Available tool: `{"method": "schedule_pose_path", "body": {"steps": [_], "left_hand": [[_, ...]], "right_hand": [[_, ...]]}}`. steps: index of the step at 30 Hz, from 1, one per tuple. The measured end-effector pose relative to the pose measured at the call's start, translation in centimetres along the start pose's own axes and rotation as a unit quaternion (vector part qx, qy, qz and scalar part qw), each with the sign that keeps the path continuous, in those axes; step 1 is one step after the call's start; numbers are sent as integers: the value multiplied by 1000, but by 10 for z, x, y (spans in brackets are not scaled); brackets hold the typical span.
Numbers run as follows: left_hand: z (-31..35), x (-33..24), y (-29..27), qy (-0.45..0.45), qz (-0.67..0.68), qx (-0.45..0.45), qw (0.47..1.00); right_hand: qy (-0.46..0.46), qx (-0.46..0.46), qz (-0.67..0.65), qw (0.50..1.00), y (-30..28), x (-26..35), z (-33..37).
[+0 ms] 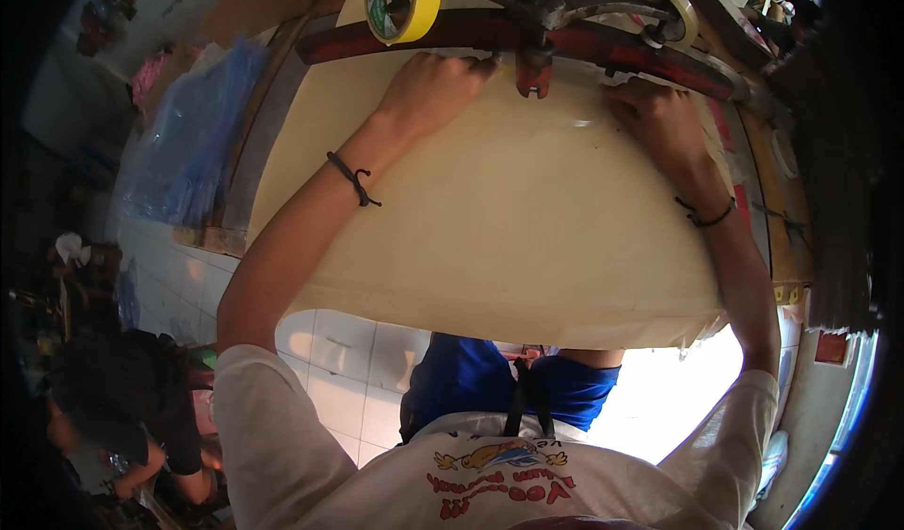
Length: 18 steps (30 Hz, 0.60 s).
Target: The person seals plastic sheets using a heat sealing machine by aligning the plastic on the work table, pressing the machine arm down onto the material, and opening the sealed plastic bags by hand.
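Broad tan sheet (490, 219) lies on the brown wooden table (789, 252), a long dark-red metal bar (471, 29) crossing above its far part. Round yellow tape roll (428, 5) at the bar's left half; flat translucent blue plastic bags (193, 135) left of the sheet.

Blue plastic (193, 139) lies heaped at the left, with a pink thing (151, 80) just beyond it and brown cardboard (259, 5) farther up. Pale floor tiles (341, 384) show below. At lower left, a co-worker (122, 384) in dark clothes bends forward; a white bundle (72, 248) sits beyond.
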<state>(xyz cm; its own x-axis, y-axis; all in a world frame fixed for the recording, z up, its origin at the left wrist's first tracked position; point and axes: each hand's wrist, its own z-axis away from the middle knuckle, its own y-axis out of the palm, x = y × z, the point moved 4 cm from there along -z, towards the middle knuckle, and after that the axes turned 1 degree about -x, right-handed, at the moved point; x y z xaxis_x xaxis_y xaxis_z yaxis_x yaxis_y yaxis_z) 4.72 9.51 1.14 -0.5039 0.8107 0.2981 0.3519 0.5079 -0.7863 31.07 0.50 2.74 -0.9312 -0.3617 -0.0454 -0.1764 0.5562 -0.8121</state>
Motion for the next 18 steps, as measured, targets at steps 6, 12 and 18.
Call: {"method": "schedule_pose_path", "body": {"steps": [6,12,18], "left_hand": [[2,5,8,-9,-43,43,998],[8,6,-8,-30,13,-14,999],[14,15,-25,-104,55,33,993]], "right_hand": [[31,23,-28,999,-1,-3,-1],[6,8,-17,1000,-5,-6,1],[-4,-6,-26,1000,-15,1,-2]]}}
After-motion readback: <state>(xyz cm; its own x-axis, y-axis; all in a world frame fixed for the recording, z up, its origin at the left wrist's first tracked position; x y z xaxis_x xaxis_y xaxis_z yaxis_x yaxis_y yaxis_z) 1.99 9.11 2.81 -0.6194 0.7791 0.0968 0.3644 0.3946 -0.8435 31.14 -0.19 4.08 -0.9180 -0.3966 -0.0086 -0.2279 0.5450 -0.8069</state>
